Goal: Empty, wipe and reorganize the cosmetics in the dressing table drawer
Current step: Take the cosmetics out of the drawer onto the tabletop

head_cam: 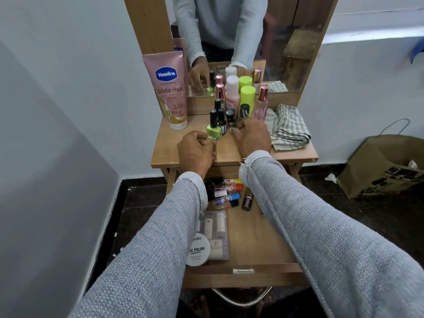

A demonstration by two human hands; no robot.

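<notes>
On the wooden dressing table top stand several cosmetics: a green nail polish bottle, dark small bottles, a pink bottle, a lime-capped bottle and a pink Vaseline tube. My left hand has its fingers curled at the base of the green nail polish bottle and pinches it. Just to the right, my right hand is curled in front of the small bottles; its fingertips are hidden. Below my arms the open drawer holds several small tubes, a clear case and a round wipes tin.
A folded checked cloth lies on the right of the table top. The mirror stands behind the bottles. A brown paper bag sits on the dark floor at right. A white wall runs along the left side.
</notes>
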